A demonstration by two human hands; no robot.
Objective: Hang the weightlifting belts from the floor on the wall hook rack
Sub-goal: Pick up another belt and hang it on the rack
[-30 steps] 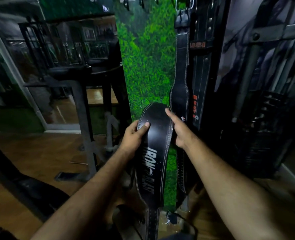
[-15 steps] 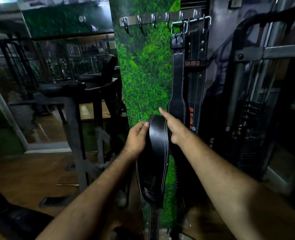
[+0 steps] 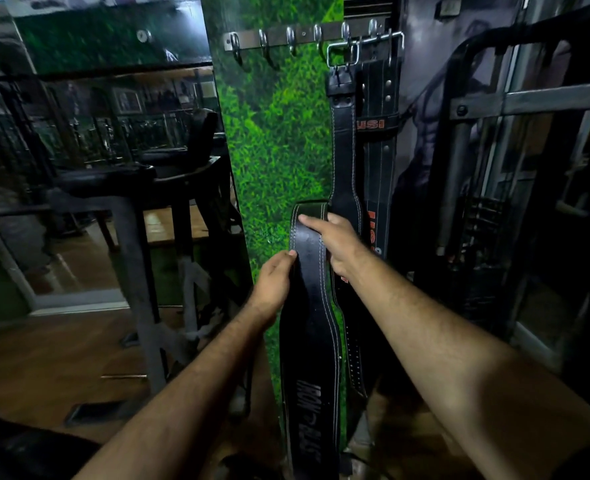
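A black leather weightlifting belt (image 3: 309,317) with white stitching and grey lettering hangs folded over in front of me, its lower end out of frame. My left hand (image 3: 274,280) pinches its left edge. My right hand (image 3: 337,242) grips its top fold, fingers laid across the front. High on the green grass-print wall panel (image 3: 276,150) runs a metal hook rack (image 3: 300,32); its left hooks are bare. Two black belts hang from its right hooks: a stitched belt (image 3: 344,161) by its buckle, and behind it a belt with orange lettering (image 3: 376,140).
A dark padded gym bench on a metal frame (image 3: 124,195) stands to the left in front of a mirror wall (image 3: 89,109). A machine frame with bars (image 3: 515,105) fills the right side. The floor (image 3: 44,362) is wooden.
The camera has tilted up, bringing the hook rack fully into view. My right hand slid onto the belt's top fold, and the belt's lettering now hangs lower below my hands.
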